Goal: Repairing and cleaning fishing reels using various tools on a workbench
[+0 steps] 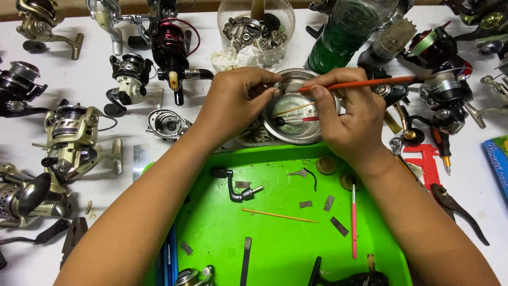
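The fingers (263, 93) of the left hand (233, 103) are pinched together on a small part that is mostly hidden between them, so I cannot tell what kind of part it is. This hand is over the left edge of a round metal bowl (296, 135), which stands on the white table (95, 58) just behind the green tray (275, 233). Far left on the table lie several fishing reels; one silver reel (71, 137) is near the left forearm, and a dark red reel (169, 45) is behind the left hand. On the tray, below the hands, there is a black reel handle (233, 185), a thin wooden stick (280, 215) and a few small flat metal pieces (329, 203). Behind the bowl stands a clear plastic cup (256, 29) with small metal parts inside, and beside it a green bottle (338, 34). The right hand (352, 119) is closed around an orange brush (365, 82), holding it almost flat with the thumb and first fingers; its tip comes to the pinched fingers of the left hand, above the bowl. Inside the bowl another small brush (299, 119) rests. A pink brush (353, 222) lies on the right side of the tray, near the right wrist. On the table to the right I see red plastic calipers (426, 161) and dark pliers (457, 206)
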